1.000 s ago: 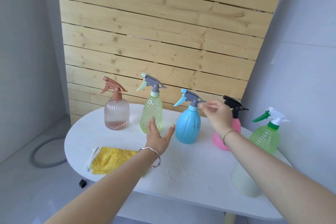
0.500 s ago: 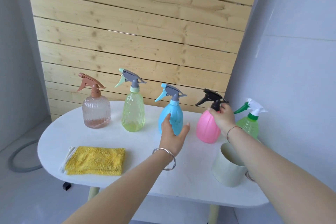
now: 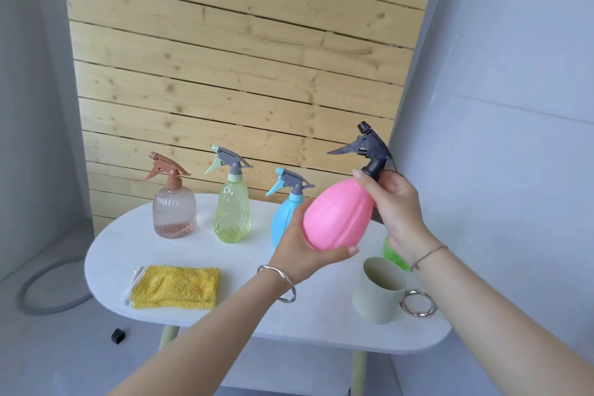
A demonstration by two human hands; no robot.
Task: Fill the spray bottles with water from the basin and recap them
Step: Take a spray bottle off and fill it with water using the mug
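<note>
Pink bottle (image 3: 337, 219) is up off the table (image 3: 225, 315), tilted, base toward the person's left and neck rising to the right, held in the air in front of the blue bottle (image 3: 283, 219). This reads as the uncapping step, the opener for this bottle, nothing filled on it yet as far as one can judge. Left hand (image 3: 305, 247) cradles the fat lower body, thumb hooked under the base and fingers curled round the far side, forearm reaching in from below. Right hand (image 3: 395, 202) comes in from the right with the wrist cocked, fingers wrapped round the collar of the black trigger head (image 3: 369, 148), nozzle pointing left. Next move, I'd say, calls for the left to brace the body firmly while the right twists that collar loose, then lifts the head straight out so the dip tube clears the neck. The pale green cup (image 3: 379, 292) stands just below on the table's near right; whether it holds water I cannot tell, and no basin shows. The other bottles wait capped: the clear ribbed bottle (image 3: 174, 212), the yellow-green bottle (image 3: 232, 212), and a green bottle (image 3: 393, 251) mostly hidden behind the right wrist. A yellow cloth (image 3: 176, 286) lies near the front left edge
</note>
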